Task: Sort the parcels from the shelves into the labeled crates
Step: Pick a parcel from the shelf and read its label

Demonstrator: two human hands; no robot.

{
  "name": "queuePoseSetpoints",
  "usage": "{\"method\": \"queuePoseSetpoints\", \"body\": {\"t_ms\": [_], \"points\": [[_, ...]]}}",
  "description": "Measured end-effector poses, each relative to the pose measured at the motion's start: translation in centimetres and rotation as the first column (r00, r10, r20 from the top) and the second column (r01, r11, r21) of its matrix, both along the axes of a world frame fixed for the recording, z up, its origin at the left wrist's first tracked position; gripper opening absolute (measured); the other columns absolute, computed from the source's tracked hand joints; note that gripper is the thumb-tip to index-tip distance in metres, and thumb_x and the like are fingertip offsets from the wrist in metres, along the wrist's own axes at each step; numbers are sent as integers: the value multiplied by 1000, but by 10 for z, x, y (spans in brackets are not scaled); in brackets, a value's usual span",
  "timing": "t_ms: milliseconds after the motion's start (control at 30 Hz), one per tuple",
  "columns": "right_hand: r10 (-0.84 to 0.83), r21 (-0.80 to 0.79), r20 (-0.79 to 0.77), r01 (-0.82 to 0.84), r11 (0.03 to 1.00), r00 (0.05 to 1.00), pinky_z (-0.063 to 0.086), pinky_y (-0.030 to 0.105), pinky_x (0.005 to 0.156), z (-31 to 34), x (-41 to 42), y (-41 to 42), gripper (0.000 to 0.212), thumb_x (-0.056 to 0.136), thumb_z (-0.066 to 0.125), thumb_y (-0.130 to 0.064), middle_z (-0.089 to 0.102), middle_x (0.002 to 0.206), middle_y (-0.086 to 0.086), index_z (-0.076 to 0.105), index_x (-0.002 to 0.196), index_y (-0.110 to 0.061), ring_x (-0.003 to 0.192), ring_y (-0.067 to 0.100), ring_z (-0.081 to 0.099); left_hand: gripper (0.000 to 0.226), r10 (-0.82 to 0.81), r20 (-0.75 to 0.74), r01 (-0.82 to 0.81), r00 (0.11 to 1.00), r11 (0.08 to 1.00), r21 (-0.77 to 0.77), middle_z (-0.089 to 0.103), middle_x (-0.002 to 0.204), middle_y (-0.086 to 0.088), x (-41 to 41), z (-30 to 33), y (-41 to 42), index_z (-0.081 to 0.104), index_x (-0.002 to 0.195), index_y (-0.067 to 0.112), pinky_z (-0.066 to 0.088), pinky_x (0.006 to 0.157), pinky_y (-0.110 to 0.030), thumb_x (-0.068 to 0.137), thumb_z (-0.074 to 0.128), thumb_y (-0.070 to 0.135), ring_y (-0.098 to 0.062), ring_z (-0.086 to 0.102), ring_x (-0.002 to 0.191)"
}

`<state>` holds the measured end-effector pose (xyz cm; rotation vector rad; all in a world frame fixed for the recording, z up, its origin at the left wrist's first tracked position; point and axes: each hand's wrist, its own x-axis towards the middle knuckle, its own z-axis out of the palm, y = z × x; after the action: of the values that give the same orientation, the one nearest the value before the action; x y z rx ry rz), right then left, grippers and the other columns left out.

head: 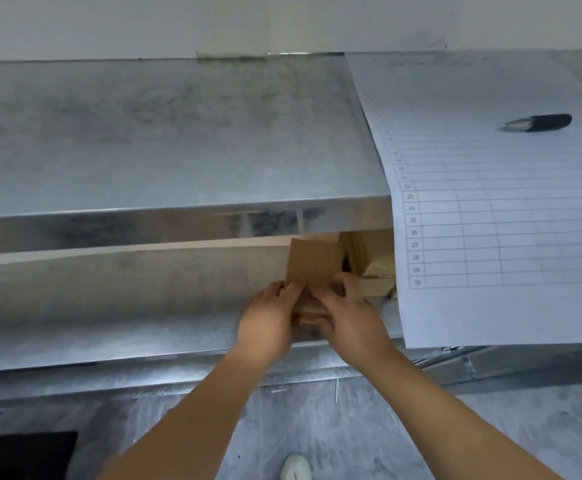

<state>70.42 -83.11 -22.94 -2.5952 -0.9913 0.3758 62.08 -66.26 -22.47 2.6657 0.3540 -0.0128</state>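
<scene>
A small brown cardboard parcel (313,263) stands at the front of the lower metal shelf (109,341), under the upper shelf (165,140). My left hand (268,318) grips its lower left side. Opposite it, my right hand (348,313) holds the lower right side with curled fingers. More brown parcels (374,261) are stacked just to the right, partly hidden by a hanging sheet of paper. No crate is identifiable in view.
A large ruled paper list (511,209) lies on the upper shelf and hangs over its front edge. A dark pen (538,123) rests on it. A white wall rises behind. Grey floor, a shoe (294,467) and a black object (23,453) lie below.
</scene>
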Motion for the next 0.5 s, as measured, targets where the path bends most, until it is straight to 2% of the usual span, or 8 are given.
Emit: {"method": "queuePoseSetpoints", "body": {"t_ms": [67, 133, 200, 267, 300, 400, 500], "points": [[2, 115, -8, -1, 993, 1000, 43, 53, 112, 1, -3, -2, 65, 94, 72, -32, 13, 155, -7, 48, 154, -26, 138, 38, 48, 61, 30, 12, -30, 999, 998, -56, 58, 120, -13, -11, 0, 0, 56, 135, 21, 54, 74, -43, 77, 71, 12, -39, 61, 94], [-12, 155, -96, 27, 987, 995, 44, 50, 112, -1, -7, -4, 71, 90, 77, -34, 12, 157, -9, 47, 154, -30, 130, 37, 56, 58, 58, 14, -56, 998, 994, -94, 58, 119, -11, -19, 1, 2, 57, 135, 22, 55, 74, -43, 79, 74, 15, -36, 62, 95], [13, 175, -147, 13, 984, 989, 43, 32, 111, -2, -9, -2, 72, 93, 74, -36, 25, 162, -2, 40, 156, -35, 122, 34, 60, 57, 84, 34, -79, 996, 990, -119, 59, 120, -9, -27, 2, 5, 57, 136, 23, 54, 77, -39, 82, 76, 17, -32, 62, 98], [10, 231, -221, 42, 972, 975, 38, 11, 101, -4, -14, 2, 70, 93, 76, -32, 41, 154, 1, 42, 155, -32, 120, 29, 59, 57, 110, 61, -100, 992, 984, -146, 60, 119, -7, -38, 4, 9, 59, 136, 23, 50, 76, -30, 83, 76, 17, -28, 63, 97], [17, 248, -235, 43, 968, 972, 37, 8, 98, -1, -18, 4, 70, 92, 77, -32, 44, 150, -1, 45, 154, -32, 120, 24, 57, 56, 121, 71, -109, 990, 982, -156, 61, 119, -4, -45, 6, 11, 59, 136, 24, 46, 75, -27, 83, 76, 17, -25, 63, 96], [73, 333, -274, 24, 943, 959, 49, 17, 95, 6, -27, 14, 71, 86, 83, -34, 47, 139, -5, 51, 149, -36, 107, 9, 56, 58, 128, 126, -107, 984, 981, -162, 61, 119, 1, -69, 17, 21, 59, 136, 27, 41, 80, -21, 83, 79, 21, -18, 60, 102], [158, 415, -279, -30, 909, 947, 51, 19, 89, 17, -33, 24, 66, 79, 82, -47, 45, 131, -11, 56, 139, -44, 110, 2, 53, 54, 125, 165, -101, 978, 984, -149, 61, 120, 0, -92, 31, 34, 61, 132, 23, 51, 85, -31, 82, 81, 21, -19, 62, 103]]}}
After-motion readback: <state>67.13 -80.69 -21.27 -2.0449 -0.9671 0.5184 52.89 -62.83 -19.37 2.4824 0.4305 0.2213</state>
